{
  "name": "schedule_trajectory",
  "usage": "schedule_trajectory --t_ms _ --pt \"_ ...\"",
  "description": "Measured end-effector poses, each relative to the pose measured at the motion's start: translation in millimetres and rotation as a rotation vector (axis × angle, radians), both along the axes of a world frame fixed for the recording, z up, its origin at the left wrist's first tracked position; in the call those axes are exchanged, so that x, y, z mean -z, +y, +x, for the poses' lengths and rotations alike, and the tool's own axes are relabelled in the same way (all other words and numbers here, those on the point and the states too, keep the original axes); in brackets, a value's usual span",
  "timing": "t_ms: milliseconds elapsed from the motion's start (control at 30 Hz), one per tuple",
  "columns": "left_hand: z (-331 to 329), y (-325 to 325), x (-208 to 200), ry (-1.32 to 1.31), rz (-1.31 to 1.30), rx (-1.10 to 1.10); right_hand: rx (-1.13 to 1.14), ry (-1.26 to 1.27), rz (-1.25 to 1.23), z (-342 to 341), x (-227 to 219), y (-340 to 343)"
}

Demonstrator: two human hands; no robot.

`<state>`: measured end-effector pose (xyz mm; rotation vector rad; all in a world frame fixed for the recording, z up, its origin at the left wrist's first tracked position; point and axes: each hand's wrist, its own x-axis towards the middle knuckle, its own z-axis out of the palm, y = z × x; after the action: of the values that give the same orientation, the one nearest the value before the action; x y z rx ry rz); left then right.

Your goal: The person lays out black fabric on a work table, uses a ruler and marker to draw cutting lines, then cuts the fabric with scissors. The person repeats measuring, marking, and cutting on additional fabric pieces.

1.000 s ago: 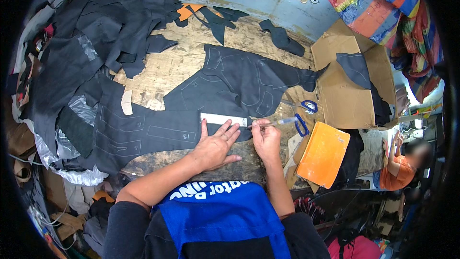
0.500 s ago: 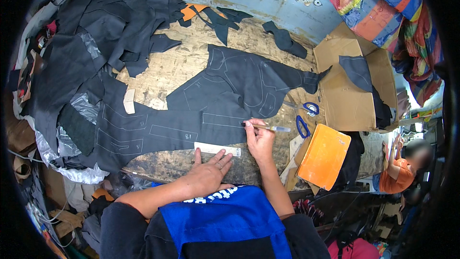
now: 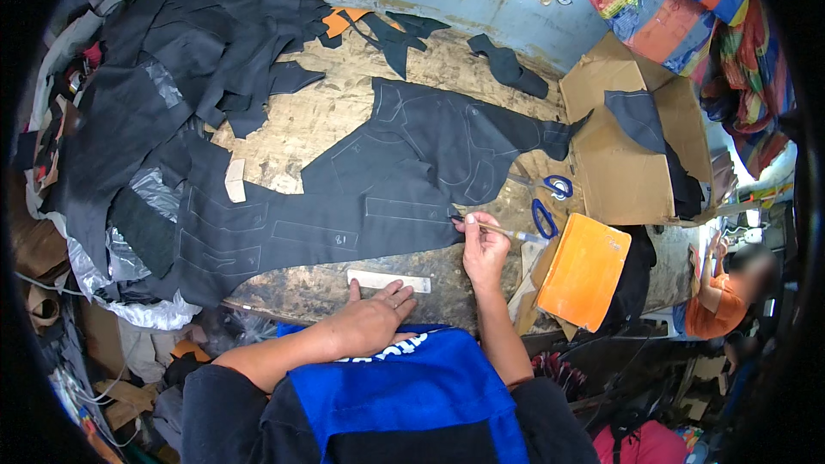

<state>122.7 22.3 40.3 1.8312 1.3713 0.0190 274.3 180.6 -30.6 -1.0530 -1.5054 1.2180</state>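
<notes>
A wide dark sheet (image 3: 322,210), apparently leather, lies across the worktable, with pale outlines and small marks drawn on it. My right hand (image 3: 485,251) pinches a slim pen (image 3: 503,230), its tip at the sheet's right edge by the end of a drawn long rectangle. Near the table's front edge rests my left hand (image 3: 369,320), flat with fingers spread, its fingertips touching the lower edge of a white strip template (image 3: 388,281). That strip lies on bare wood, just off the sheet. Blue-handled scissors (image 3: 543,216) lie right of the sheet.
An orange notebook (image 3: 584,271) sits right of my right hand, over card pieces. Behind it stands an open cardboard box (image 3: 623,180) holding dark pieces. Dark scraps (image 3: 206,43) are heaped at far left. A small pale card (image 3: 235,180) lies on the sheet. Another person (image 3: 718,301) is at far right.
My right hand and the pen have moved right, to the sheet's edge. The white strip has come slightly nearer me, off the sheet, with my left hand. The sheet's right part has shifted slightly.
</notes>
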Motion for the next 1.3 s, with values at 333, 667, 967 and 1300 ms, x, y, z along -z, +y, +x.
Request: schedule_trajectory --t_ms 333,667,967,1300 --pt "-92.5 -18.2 -4.1 -0.091 0.603 -0.988 -0.563 -0.509 0.672 16.5 -17.9 -55.7" --pt "-175.7 -0.8 64.2 0.725 0.678 -1.353 -0.474 -0.507 0.62 22.8 -16.6 -71.2" --pt "-192.7 -4.3 89.1 0.415 0.865 -1.383 -0.391 -0.574 0.563 48.5 -18.7 -75.8" --pt "-104.9 -55.0 61.6 -0.238 0.971 -1.136 -0.225 -0.484 0.355 59.9 -22.7 -68.3"
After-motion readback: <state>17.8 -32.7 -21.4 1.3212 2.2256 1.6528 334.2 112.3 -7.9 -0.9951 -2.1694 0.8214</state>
